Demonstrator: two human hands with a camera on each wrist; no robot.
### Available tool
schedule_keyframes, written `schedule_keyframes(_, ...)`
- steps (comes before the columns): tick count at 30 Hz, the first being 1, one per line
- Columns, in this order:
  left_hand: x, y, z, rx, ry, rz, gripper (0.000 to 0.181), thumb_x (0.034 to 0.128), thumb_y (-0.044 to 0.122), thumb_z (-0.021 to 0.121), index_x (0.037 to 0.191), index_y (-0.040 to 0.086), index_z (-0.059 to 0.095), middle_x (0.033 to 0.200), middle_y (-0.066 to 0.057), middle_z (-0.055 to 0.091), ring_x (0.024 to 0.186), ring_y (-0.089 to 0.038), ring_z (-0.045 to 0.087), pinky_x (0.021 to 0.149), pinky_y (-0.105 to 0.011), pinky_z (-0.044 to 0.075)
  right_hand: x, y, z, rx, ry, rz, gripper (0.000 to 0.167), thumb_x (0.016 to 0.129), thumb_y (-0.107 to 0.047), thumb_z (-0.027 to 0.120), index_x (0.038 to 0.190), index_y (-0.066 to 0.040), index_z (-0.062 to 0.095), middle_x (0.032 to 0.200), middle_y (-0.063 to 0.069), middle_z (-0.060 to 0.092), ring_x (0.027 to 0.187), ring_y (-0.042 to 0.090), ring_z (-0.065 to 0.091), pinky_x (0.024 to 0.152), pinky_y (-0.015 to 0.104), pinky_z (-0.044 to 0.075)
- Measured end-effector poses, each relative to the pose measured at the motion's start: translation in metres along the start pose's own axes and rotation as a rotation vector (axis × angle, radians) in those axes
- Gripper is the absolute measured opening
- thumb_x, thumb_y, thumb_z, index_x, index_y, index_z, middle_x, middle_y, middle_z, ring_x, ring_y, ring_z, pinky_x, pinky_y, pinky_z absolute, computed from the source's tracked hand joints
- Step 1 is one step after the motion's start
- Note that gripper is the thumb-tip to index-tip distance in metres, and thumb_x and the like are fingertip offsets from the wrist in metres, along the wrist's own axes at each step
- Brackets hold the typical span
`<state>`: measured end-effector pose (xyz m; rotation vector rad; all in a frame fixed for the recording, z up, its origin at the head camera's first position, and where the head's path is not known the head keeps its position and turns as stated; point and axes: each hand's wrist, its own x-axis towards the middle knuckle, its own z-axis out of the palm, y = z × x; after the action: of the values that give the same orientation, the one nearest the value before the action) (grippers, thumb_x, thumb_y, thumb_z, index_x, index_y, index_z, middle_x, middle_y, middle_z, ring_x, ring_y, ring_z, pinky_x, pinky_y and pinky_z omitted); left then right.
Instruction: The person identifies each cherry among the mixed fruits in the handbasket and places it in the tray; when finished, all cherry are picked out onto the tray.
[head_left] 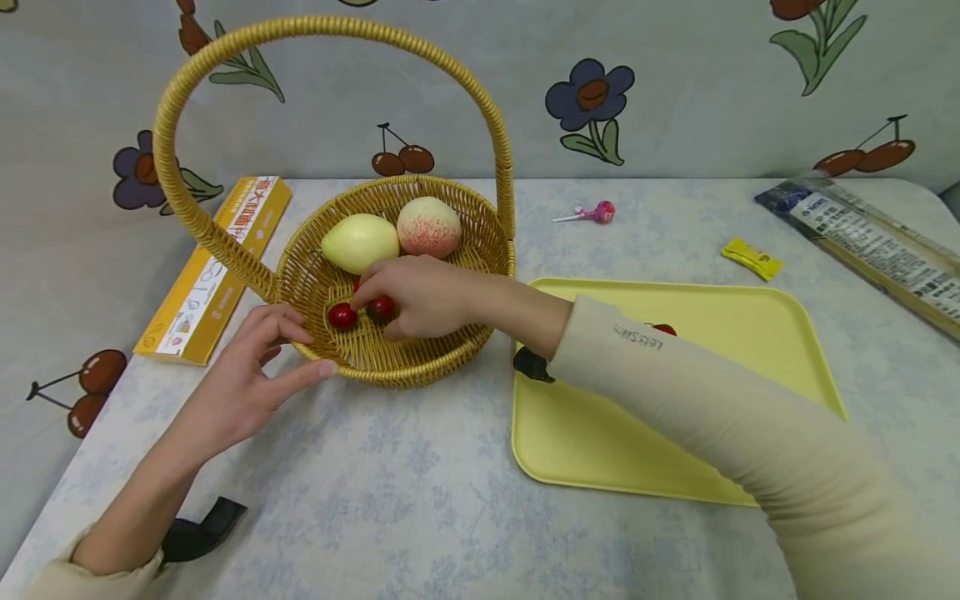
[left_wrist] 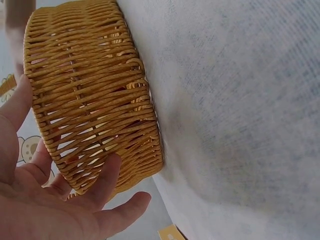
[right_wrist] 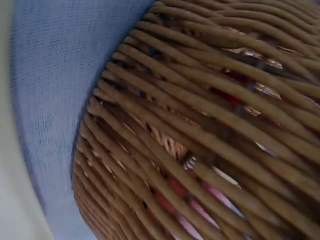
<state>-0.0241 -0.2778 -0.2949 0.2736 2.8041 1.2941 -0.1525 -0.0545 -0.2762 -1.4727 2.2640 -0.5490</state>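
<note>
My left hand [head_left: 243,392] is at the near left rim of the wicker basket [head_left: 416,375], its thumb against the rim. In the left wrist view, the spread fingers of that hand [left_wrist: 55,200] lie along the woven wall [left_wrist: 90,90], one seen behind the slats. My right hand [head_left: 423,296] reaches down inside the basket, finger and thumb spread around a dark red cherry [head_left: 381,308]; whether they touch it is unclear. Another cherry [head_left: 342,316] lies beside the fingertip. The right wrist view shows the basket's outside [right_wrist: 200,110], with that hand hidden.
Inside the basket are a yellow fruit [head_left: 362,243] and a peach [head_left: 429,227], under a tall handle [head_left: 504,158]. An orange box [head_left: 213,271] stands left. A yellow tray [head_left: 600,454] lies right, partly under my sleeve. Beyond are a lollipop [head_left: 603,212], yellow packet [head_left: 752,259] and long package [head_left: 877,242].
</note>
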Motion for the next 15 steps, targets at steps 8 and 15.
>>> schedule_keyframes(8, 0.0, 0.001, 0.0, 0.002, 0.0, 0.001, 0.024, 0.0891, 0.012, 0.075, 0.1, 0.002, 0.057, 0.123, -0.01, 0.044, 0.115, -0.014, 0.037, 0.092, -0.068, 0.035, 0.015, 0.006, 0.011, -0.031, -0.051, 0.012, 0.043, 0.091, -0.013, 0.067, 0.134, -0.013, 0.063, 0.126, 0.001, 0.056, 0.111, 0.012, 0.049, 0.096, 0.028, 0.039)
schedule_keyframes(15, 0.001, 0.0, 0.0, -0.002, 0.006, 0.014, 0.024, 0.0888, 0.011, 0.075, 0.1, 0.001, 0.057, 0.122, -0.01, 0.044, 0.115, -0.014, 0.038, 0.091, -0.068, 0.035, 0.018, 0.009, 0.019, -0.111, -0.089, 0.047, 0.043, 0.091, -0.003, 0.063, 0.132, -0.013, 0.063, 0.132, 0.002, 0.059, 0.126, 0.016, 0.05, 0.107, 0.026, 0.034)
